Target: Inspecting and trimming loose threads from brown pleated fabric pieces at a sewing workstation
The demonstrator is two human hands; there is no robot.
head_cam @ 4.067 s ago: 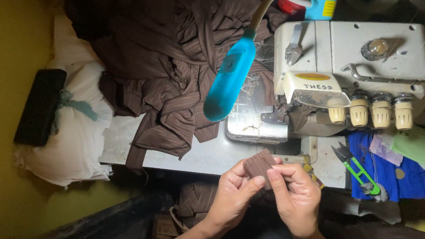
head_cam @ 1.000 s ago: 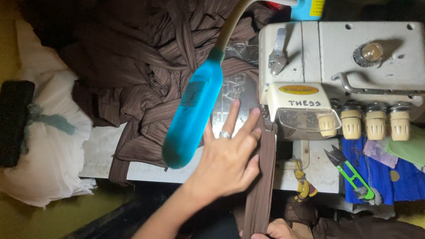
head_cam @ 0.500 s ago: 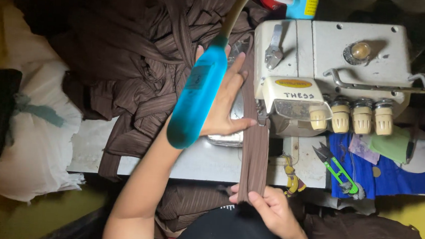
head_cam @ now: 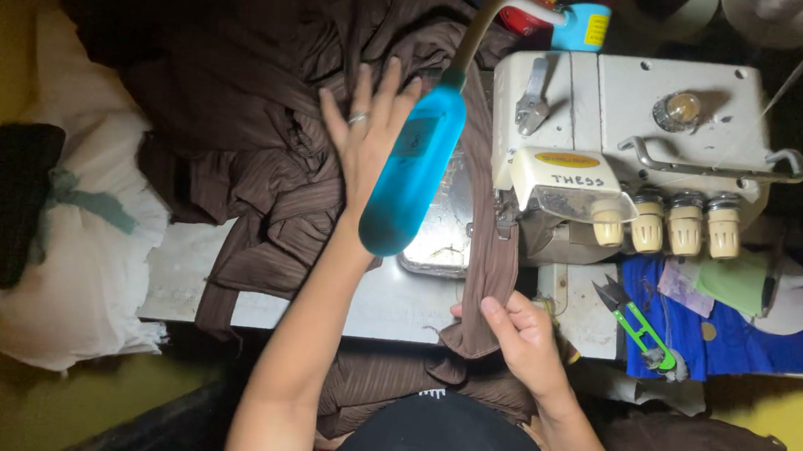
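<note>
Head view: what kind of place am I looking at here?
Most likely a small sewing or tailoring workstation. A white overlock sewing machine with thread knobs sits on the table, a heap of brown ribbed fabric lies beside it, and green thread snips rest nearby. The right hand holds a brown fabric strip.

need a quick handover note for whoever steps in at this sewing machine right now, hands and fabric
Left hand: open, flat on the brown fabric pile behind the blue lamp.
Right hand: pinching the brown strip at the table's front edge.
The strip runs from that hand up to the foot of the white sewing machine.
Green snips lie to the right.
Done: strip lined up at the foot.
Left: more brown fabric hangs below the table edge.
</note>
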